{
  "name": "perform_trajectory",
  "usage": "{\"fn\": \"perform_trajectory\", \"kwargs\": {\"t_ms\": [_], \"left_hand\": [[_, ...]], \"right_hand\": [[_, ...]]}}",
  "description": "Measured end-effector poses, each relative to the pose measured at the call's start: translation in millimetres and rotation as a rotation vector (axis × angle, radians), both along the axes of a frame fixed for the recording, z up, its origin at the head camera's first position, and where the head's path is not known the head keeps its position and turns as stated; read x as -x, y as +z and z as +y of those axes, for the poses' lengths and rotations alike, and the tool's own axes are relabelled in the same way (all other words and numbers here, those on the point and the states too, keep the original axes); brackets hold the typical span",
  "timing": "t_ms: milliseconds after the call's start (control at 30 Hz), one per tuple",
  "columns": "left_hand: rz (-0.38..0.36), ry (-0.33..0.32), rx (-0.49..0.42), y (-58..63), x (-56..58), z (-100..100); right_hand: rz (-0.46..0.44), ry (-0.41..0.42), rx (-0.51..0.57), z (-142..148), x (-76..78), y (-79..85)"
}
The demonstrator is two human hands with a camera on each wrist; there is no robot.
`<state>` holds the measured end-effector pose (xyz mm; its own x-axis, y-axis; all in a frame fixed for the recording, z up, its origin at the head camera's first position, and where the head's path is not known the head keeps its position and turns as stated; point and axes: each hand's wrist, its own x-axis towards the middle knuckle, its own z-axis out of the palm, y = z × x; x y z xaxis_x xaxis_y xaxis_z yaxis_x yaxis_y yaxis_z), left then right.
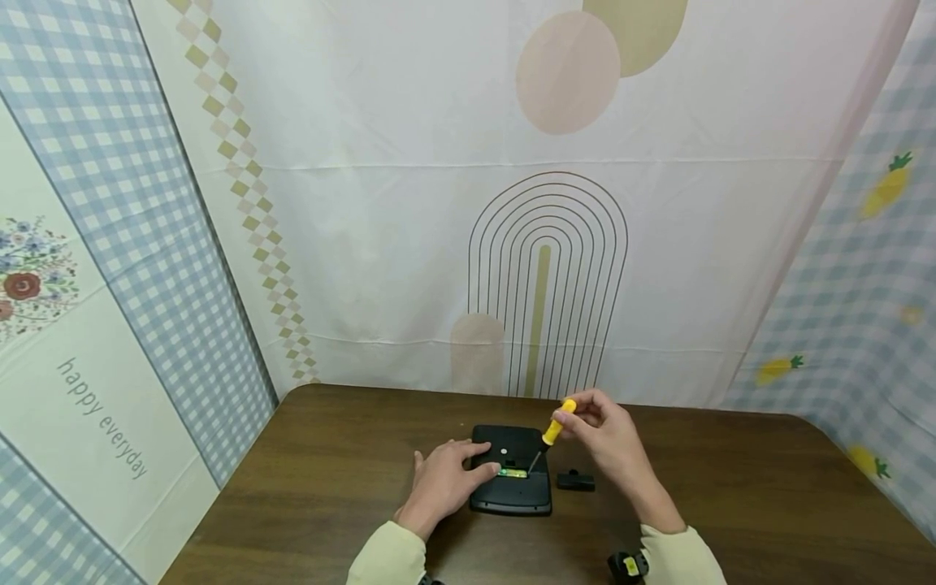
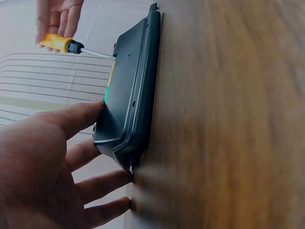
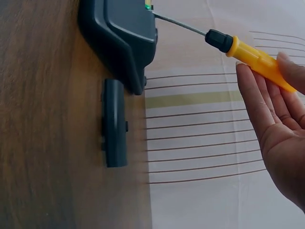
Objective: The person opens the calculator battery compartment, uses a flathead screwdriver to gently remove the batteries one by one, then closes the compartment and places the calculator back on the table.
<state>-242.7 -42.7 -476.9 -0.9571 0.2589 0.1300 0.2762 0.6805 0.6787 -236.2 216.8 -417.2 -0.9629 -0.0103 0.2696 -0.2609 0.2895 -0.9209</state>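
A flat black device (image 1: 522, 493), like a calculator turned face down, lies on the table with its battery slot uncovered. A green and yellow battery (image 1: 514, 473) sits in the slot. My left hand (image 1: 448, 481) rests at the device's left side, index finger on its back and thumb at the battery's left end. My right hand (image 1: 610, 439) pinches the yellow handle of a screwdriver (image 1: 559, 422) between thumb and fingers. Its shaft slants down, the tip at the battery's right end. Beside the device lies a small black battery cover (image 3: 114, 124), nearest the right hand.
The brown wooden table (image 1: 307, 487) ends at a white patterned cloth (image 1: 380, 268) hanging behind it. Checked cloths (image 1: 863, 325) hang at the sides. A small black strapped device (image 1: 627, 566) sits by the right sleeve.
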Motion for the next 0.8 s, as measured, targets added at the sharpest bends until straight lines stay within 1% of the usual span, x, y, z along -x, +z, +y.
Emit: {"fn": "perform_trajectory", "kwargs": {"t_ms": [233,500,800], "left_hand": [[0.001,-0.002,-0.003,2.4,-1.7,0.0],[-0.006,-0.008,-0.003,0.5,-1.9,-1.3],[0.002,-0.011,0.001,-0.7,-0.4,-1.4]], "right_hand": [[-0.029,-0.028,0.057,6.4,6.6,-10.8],[-0.078,-0.059,0.178,11.9,10.5,-23.3],[-0.149,-0.081,0.239,18.7,13.1,-30.7]]}}
